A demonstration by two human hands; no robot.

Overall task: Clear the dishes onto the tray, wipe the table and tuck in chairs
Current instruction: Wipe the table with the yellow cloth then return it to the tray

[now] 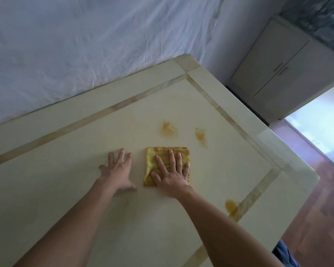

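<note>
Yellow cloth point(167, 166) is lying folded in a square near the middle of the table point(69, 189); the right hand point(172, 173) is lying flat on top of it w/ fingers spread wide apart, palm pressing down, not clamped round anything; the cloth's top edge & left side are sticking out from under the hand. The left hand point(119, 170) is resting just beside the cloth at 9 o'clock, also flat on the bare table w/ fingers spread, holding nothing, not touching the cloth. Two orange-yellow stains are sitting near the cloth at 12 and 1 o'clock, one point(169, 129) & another point(201, 136), both apart from it; a third stain point(230, 206) is sitting at 4 o'clock from the cloth, by the tan stripe near the table edge. A white sheet point(85, 45) is hanging behind the table at 12 o'clock; a pale cupboard point(289, 74) is standing at 2 o'clock; the brown floor point(316, 209) is showing at 4 o'clock.
</note>
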